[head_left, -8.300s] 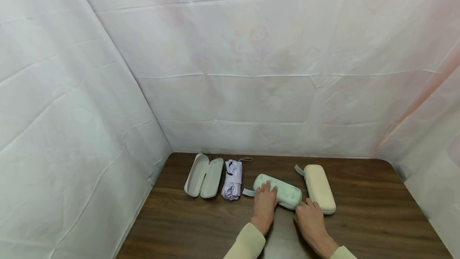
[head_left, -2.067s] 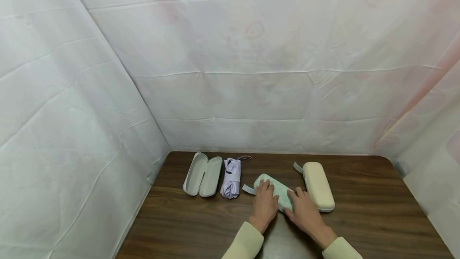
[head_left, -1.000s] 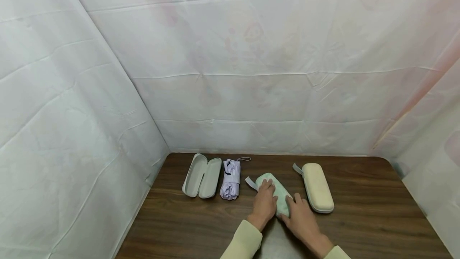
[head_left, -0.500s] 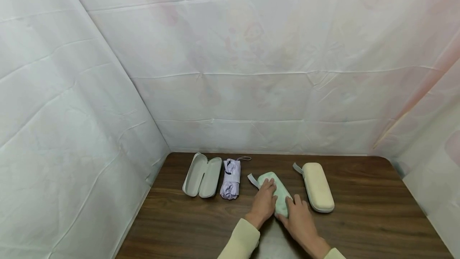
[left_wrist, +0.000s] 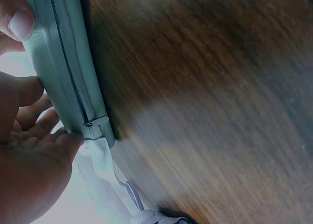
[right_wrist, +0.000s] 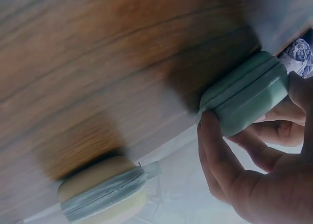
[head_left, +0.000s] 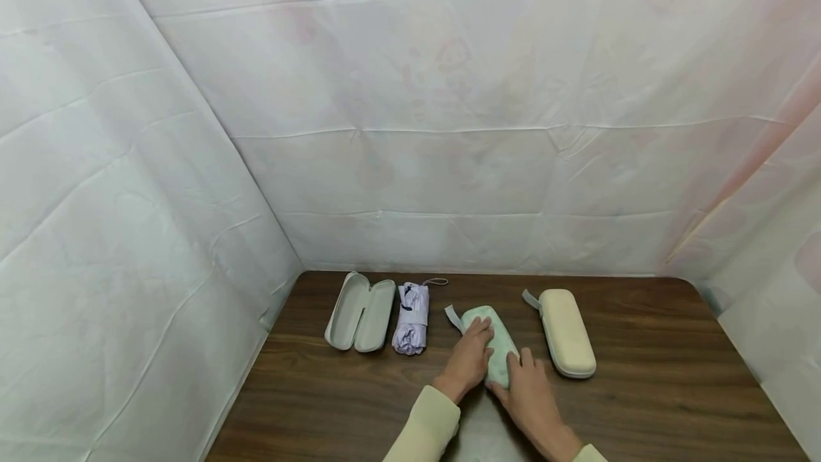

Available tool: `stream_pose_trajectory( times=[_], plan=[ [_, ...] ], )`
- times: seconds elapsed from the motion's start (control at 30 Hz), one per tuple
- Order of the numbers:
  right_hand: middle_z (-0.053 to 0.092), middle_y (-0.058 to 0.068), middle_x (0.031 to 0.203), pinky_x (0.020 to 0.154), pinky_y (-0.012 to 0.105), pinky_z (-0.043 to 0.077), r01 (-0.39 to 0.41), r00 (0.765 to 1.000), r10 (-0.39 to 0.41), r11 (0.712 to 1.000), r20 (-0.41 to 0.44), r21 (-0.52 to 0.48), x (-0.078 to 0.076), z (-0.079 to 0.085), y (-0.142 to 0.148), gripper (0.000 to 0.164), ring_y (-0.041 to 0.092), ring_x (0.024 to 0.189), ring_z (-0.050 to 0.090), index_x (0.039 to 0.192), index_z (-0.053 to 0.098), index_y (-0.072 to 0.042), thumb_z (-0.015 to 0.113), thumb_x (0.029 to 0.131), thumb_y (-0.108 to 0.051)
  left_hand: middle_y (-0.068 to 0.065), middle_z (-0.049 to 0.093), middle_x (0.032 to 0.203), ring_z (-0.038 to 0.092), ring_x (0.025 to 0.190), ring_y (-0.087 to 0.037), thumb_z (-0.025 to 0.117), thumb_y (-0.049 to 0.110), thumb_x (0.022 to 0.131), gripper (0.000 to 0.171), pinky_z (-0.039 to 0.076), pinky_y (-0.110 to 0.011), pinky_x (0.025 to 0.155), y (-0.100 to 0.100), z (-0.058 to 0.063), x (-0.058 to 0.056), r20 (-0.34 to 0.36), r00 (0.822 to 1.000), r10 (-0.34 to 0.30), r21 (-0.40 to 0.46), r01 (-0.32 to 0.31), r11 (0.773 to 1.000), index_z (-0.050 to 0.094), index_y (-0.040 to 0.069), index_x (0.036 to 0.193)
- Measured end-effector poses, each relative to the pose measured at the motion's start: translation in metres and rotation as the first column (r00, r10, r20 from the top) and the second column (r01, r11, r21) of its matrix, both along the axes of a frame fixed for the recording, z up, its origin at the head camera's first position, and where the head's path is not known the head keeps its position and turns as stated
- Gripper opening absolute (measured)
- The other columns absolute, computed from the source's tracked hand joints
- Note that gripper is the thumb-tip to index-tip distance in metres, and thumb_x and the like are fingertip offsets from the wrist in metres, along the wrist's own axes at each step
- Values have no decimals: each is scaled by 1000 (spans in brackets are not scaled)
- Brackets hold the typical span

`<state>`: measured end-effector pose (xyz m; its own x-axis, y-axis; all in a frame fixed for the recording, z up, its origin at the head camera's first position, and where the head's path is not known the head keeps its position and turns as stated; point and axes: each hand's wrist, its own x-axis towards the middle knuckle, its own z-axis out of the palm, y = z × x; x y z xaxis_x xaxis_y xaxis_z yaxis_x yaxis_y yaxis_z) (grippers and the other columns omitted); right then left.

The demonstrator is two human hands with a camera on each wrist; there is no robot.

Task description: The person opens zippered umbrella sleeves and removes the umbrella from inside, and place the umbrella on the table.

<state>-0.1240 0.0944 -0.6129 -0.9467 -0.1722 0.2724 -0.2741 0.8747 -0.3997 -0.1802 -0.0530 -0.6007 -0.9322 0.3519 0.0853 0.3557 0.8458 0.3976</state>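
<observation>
A pale green zippered glasses case (head_left: 502, 349) lies slanted on the table between both hands. My left hand (head_left: 467, 361) holds its far left part, fingers over the top. My right hand (head_left: 531, 392) grips the near end, thumb on the near side and fingers on the right. In the left wrist view the green case's zipper slider (left_wrist: 93, 127) sits at one end, beside a light grey strap (left_wrist: 101, 158); the zip looks closed along the side that shows. The right wrist view shows the fingers (right_wrist: 215, 150) of my right hand at the case's end. The palms hide part of it.
A cream zippered case (head_left: 567, 334) with a grey strap lies to the right. Left of the hands are a folded lilac umbrella (head_left: 412, 321) with a wrist loop and an opened light grey case (head_left: 377, 316). White sheets (head_left: 410, 127) hang behind and beside the wooden table (head_left: 667, 376).
The green case has turned clockwise, its near end swinging toward me and left, away from the cream case. My right hand went from that end's corner to gripping it; the left hand stays on top.
</observation>
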Motion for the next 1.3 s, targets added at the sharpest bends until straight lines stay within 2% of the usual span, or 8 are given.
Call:
stream_pose_trajectory(
  times=[0.33,0.53,0.7,0.87,1.0,1.07,1.2,1.3],
  plan=[
    [58,26,110,77,53,56,-14,999,13,1000,46,17,3,3,-7,65,41,90,60,118,65,11,92,81,-35,-9,52,160,43,152,-28,61,6,105,38,35,-32,123,-5,0,0,-31,996,-86,-86,83,993,64,0,142],
    [58,25,111,77,53,57,-12,1000,12,1000,27,8,7,1,-11,62,42,90,61,116,65,9,93,80,-33,-6,49,162,41,154,-25,55,7,108,38,35,-31,123,-6,-2,-2,-25,993,-113,-118,109,987,62,2,145],
    [57,24,109,75,52,56,-24,1000,24,1000,16,-1,8,2,-14,58,39,86,60,114,65,9,94,79,-28,-5,51,161,43,152,-24,60,2,104,40,36,-29,122,-6,-1,-1,-65,989,-132,-145,122,982,63,3,144],
    [57,20,106,77,51,56,-48,993,55,996,101,-75,4,4,-8,57,35,88,62,118,66,9,94,78,-19,-5,54,159,47,149,-24,63,-1,100,44,41,-28,118,2,0,8,-129,989,-71,-193,45,980,64,4,144],
    [58,19,109,78,48,58,-52,980,91,977,179,-208,1,4,4,59,32,92,65,125,64,8,94,76,-7,-5,59,153,55,142,-22,71,2,97,42,56,-30,100,14,0,24,-227,973,34,-244,-91,965,69,9,138],
    [59,19,111,79,43,58,-47,971,111,957,210,-287,-1,4,10,62,29,96,65,129,61,9,91,75,2,-4,60,151,56,140,-21,74,5,96,40,60,-31,91,20,-1,32,-247,965,89,-242,-150,959,71,12,135],
    [61,14,107,74,32,56,-14,945,148,910,292,-415,-5,2,20,66,21,93,63,139,52,13,76,78,19,-8,60,150,56,140,-25,75,22,97,39,60,-36,93,27,0,44,-220,965,142,-190,-185,964,71,11,134],
    [62,10,103,71,29,55,17,928,157,887,337,-462,-8,1,24,66,16,88,63,142,50,14,67,80,26,-12,57,153,53,143,-29,78,35,94,54,55,-37,104,31,1,49,-177,974,142,-189,-176,966,66,8,139]
  ],
)
